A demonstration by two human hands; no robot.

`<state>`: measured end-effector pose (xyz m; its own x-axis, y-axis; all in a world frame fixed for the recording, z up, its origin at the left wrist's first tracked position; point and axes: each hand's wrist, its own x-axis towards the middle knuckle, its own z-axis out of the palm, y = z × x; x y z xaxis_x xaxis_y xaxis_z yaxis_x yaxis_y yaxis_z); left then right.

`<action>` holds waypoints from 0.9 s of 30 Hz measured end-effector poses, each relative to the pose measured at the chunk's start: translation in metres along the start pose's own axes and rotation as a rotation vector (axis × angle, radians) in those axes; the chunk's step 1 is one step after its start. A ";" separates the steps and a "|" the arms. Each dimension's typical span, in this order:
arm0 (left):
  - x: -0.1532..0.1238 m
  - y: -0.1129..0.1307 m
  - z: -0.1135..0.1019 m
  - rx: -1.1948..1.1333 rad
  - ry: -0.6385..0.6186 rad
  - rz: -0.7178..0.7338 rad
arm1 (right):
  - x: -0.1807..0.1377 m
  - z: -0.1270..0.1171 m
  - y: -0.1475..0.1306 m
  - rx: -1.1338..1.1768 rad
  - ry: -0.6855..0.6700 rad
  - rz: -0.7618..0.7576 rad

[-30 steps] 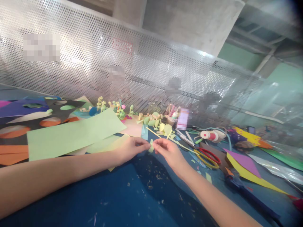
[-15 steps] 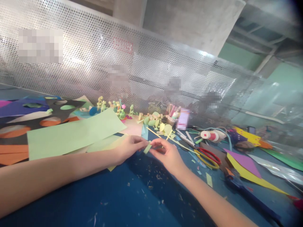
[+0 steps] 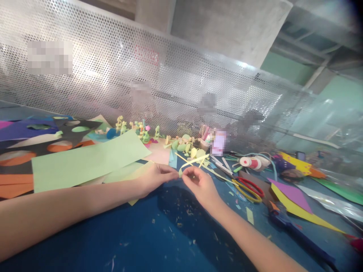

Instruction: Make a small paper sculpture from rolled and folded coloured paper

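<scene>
Fingertips of my left hand and my right hand nearly meet above the blue table. Both are closed in a pinch at the near end of a narrow pale green paper strip. From the fingertips the strip curves up and stretches back to the right. My fingers partly hide its pinched end. Just beyond my hands lie small cut pieces of green and yellow paper. A large light green paper sheet rests beside my left forearm.
Right of my hands are scissors with red and yellow handles, a white and red spool and a blue glue gun. Small paper figures stand at the back, before a perforated metal screen. Paper scraps dot the table.
Before, a short green flap hung down between my fingertips. Now the strip's long part shows, arching up and away to the right. My hands stay in almost the same place.
</scene>
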<state>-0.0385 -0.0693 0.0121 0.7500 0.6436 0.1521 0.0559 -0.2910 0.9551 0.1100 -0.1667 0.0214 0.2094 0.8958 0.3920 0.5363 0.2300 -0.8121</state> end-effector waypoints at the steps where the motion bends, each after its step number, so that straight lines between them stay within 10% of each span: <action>1: 0.000 0.000 0.000 -0.009 0.000 0.000 | 0.000 0.000 0.000 0.016 0.006 0.015; 27: -0.002 0.004 0.002 0.151 0.009 0.076 | 0.001 0.001 0.001 0.058 -0.048 0.094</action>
<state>-0.0378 -0.0732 0.0154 0.7502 0.6217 0.2250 0.0982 -0.4412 0.8920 0.1101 -0.1655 0.0209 0.2164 0.9313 0.2932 0.4678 0.1647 -0.8684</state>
